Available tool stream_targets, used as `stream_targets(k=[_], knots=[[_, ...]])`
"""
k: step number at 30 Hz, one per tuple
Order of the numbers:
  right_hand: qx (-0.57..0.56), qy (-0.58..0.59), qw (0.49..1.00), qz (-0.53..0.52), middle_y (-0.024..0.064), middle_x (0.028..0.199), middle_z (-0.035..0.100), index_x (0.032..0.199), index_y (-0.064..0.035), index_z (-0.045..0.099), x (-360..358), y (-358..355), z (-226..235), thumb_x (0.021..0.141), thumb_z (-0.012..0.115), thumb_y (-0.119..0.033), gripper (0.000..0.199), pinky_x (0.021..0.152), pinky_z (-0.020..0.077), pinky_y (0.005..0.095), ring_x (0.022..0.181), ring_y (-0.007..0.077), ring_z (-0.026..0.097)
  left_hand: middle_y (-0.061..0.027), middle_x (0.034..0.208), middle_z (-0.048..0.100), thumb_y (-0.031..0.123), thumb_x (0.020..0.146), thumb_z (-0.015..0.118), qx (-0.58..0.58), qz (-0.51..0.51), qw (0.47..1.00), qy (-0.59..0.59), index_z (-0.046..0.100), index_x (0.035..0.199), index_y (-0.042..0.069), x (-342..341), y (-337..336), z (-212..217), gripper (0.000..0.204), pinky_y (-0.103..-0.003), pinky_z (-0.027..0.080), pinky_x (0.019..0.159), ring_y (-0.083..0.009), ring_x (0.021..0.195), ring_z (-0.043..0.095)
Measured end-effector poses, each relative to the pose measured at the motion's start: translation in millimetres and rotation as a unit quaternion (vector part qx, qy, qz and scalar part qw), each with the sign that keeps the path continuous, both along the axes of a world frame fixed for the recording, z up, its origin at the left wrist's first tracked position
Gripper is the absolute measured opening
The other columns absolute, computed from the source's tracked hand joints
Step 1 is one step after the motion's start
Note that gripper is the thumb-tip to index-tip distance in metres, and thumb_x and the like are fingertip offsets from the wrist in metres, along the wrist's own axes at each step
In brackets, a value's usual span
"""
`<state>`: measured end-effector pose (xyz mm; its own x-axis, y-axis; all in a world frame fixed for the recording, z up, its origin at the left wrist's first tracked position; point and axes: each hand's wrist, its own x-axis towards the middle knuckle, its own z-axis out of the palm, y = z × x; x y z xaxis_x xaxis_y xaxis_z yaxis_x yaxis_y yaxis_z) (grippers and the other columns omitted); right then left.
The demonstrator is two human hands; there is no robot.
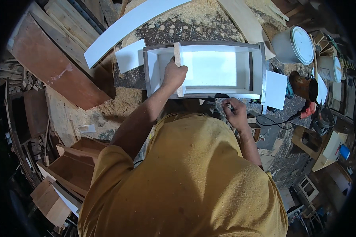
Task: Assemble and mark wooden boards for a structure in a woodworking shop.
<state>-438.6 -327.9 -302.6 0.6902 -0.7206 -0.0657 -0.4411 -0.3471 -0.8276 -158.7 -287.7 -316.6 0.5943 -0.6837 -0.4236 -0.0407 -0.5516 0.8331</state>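
A long white box (213, 67) with dark edges lies in front of the person, its open side up; the worktop (178, 29) shows behind it, dark and spotty, with lots of sawdust (203, 12) at the back. The left hand (175, 75) is closed around a thin wooden strip (177, 55); the strip goes across the box from the far side to the near side, close to the box's left end. The right hand (236, 112) is just outside the near side of the box, by its right end; its fingers are curled in, and I cannot tell if they pinch some little thing.

A small white board (131, 56) lies next to the left end of the box; a long white board (126, 32) is behind that one; another white piece (277, 89) sticks out by the right end. Farther right are a big white bucket (298, 45) with a lid, a rusty brown can (303, 87) and a red power tool (307, 110); a black cord (273, 124) loops near the tool. Off to the left is a wide reddish-brown board (59, 67); the person wears a yellow shirt (186, 170).
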Motion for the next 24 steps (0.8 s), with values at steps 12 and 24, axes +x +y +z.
stream_targets(k=[12, 24], knots=[[-0.016, 0.020, 1.000, 0.001, 0.0156, 0.086, 0.066, 0.089, -0.0021, 0.064, 10.6, -0.2, 6.7, 0.079, 0.065, -0.003, 0.011, 0.072, 0.0513, 0.0363, 0.081, 0.0335, 0.065, -0.0252, 0.104, 0.065, 0.008, 0.072, 0.056, 0.016, 0.005, 1.000, -0.024, 0.052, 0.121, -0.003, -4.2, -4.9, -8.3, 0.050, -0.042, 0.049, 0.090, -0.0390, 0.101, 0.063], [0.019, 0.013, 0.999, -0.029, 0.0153, 0.086, 0.067, 0.090, -0.0019, 0.064, 6.0, -2.1, 2.6, 0.080, 0.065, -0.005, 0.010, 0.073, 0.0511, 0.0360, 0.082, 0.0320, 0.066, -0.0216, 0.107, 0.065, 0.013, 0.074, 0.054, 0.024, 0.013, 0.999, -0.038, 0.057, 0.119, -0.002, -7.0, -6.9, -19.9, 0.048, -0.040, 0.046, 0.090, -0.0353, 0.102, 0.062]])
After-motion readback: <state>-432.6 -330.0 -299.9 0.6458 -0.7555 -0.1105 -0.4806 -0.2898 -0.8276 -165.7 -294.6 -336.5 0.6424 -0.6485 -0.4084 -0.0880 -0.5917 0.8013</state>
